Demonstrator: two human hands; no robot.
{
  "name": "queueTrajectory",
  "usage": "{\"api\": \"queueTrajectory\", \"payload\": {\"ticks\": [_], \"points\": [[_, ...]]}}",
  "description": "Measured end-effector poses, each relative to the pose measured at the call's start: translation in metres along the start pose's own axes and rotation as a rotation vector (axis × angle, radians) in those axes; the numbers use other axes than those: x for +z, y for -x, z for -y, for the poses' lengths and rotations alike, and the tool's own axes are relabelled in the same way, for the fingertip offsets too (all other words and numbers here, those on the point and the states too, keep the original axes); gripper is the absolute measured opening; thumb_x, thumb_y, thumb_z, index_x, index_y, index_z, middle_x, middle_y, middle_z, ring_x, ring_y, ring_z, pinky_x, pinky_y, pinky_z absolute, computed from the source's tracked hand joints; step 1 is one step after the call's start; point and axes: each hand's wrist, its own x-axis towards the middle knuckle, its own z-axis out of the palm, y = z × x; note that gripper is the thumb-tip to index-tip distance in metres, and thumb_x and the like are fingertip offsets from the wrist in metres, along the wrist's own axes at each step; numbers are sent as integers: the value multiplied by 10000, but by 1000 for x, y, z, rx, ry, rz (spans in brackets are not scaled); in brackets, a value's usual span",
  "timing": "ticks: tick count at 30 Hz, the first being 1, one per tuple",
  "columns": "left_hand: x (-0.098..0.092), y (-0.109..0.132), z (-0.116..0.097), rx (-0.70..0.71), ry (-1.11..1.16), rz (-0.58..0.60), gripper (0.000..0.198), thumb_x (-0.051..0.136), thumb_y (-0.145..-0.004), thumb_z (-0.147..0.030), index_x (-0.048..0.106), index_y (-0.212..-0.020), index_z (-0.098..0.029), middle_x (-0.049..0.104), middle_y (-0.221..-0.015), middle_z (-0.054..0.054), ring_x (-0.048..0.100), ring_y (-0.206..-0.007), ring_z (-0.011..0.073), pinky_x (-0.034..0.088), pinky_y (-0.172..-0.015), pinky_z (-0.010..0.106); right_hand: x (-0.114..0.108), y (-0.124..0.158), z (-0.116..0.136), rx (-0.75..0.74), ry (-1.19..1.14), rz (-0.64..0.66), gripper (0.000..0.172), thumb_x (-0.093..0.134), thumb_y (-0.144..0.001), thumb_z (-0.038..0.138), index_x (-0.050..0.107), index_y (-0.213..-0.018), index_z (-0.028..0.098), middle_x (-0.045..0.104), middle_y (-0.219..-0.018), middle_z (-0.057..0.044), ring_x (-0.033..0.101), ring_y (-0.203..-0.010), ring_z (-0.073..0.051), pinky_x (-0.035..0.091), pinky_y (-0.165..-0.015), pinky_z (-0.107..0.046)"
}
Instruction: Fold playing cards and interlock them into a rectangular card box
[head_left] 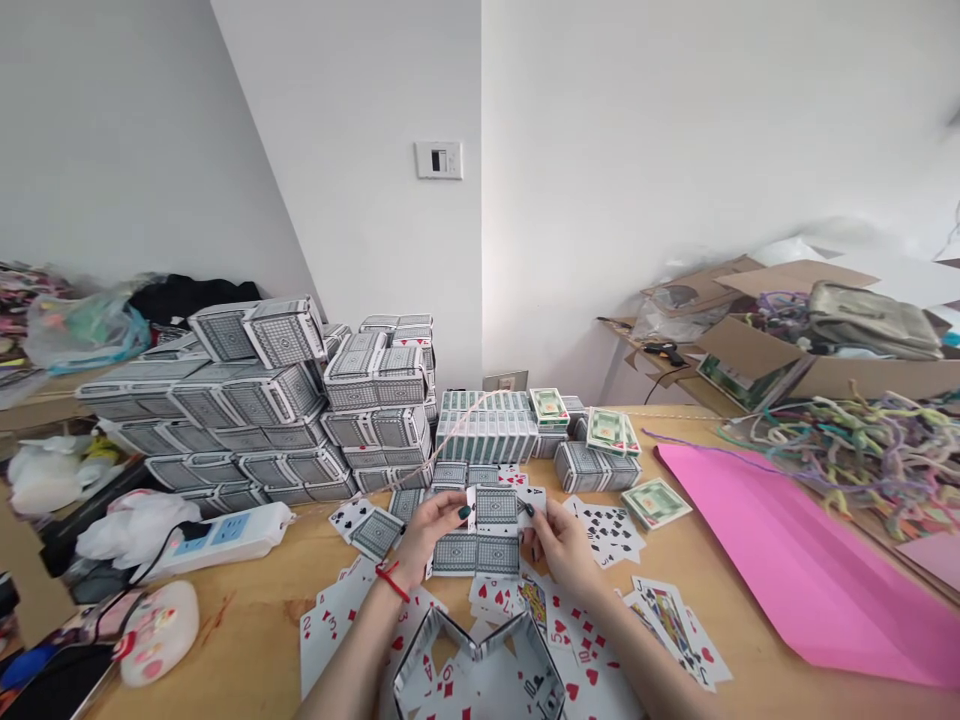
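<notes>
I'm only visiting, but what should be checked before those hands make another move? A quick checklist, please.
1. Left hand on the card piece: ok, thumb at its left edge.
2. Right hand on it too: ok, at its right side, by an ace.
3. Card piece firmly joined: cannot tell.
4. Surroundings free of loose cards: not ok, they lie scattered around the hands.
5. Pink paper away from the hands: ok, off to the right.
6. Tall card stacks steady: cannot tell.

We read "A" on a spade card (pixel 536 494), "2" and "3" on two diamond cards (pixel 315 645), "J" on a face card (pixel 667 618). We cannot make out print on the green boxes (pixel 656 502).
</notes>
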Motion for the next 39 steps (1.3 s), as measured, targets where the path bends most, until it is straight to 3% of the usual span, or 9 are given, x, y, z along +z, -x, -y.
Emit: {"api": "queueTrajectory", "payload": {"ticks": [6,11,19,28,39], "points": [[8,-2,4,-25,-103,13,321,714,-605,-274,660,-894,-145,696,-844,57,613,-818,209,440,-741,289,2,2,5,-114,251,-84,384,455,-803,492,354,-559,212,385,-481,49,366,-450,-105,301,-469,-232],[8,-3,5,10,-119,-22,269,717,-602,-280,676,-824,-134,696,-779,46,605,-773,191,432,-715,263,0,3,20,-130,336,2,336,398,-847,402,346,-573,214,451,-465,31,407,-419,-108,299,-442,-225],[10,-3,7,-4,-36,3,302,746,-571,-307,680,-803,-124,703,-775,64,616,-766,201,433,-724,279,-2,9,45,-223,527,-4,323,381,-845,284,299,-540,217,473,-419,24,445,-391,-108,317,-432,-204],[11,-3,8,15,5,4,279,742,-582,-276,693,-815,-130,711,-743,58,631,-729,197,441,-721,283,-2,12,57,-192,611,11,319,369,-849,265,321,-537,216,511,-414,18,461,-384,-114,339,-450,-205],[10,-2,7,-20,38,-27,306,764,-546,-285,699,-802,-132,714,-764,60,637,-736,201,439,-739,290,-6,12,67,-133,556,89,328,352,-852,281,356,-532,209,550,-438,7,498,-384,-111,366,-452,-205]]}}
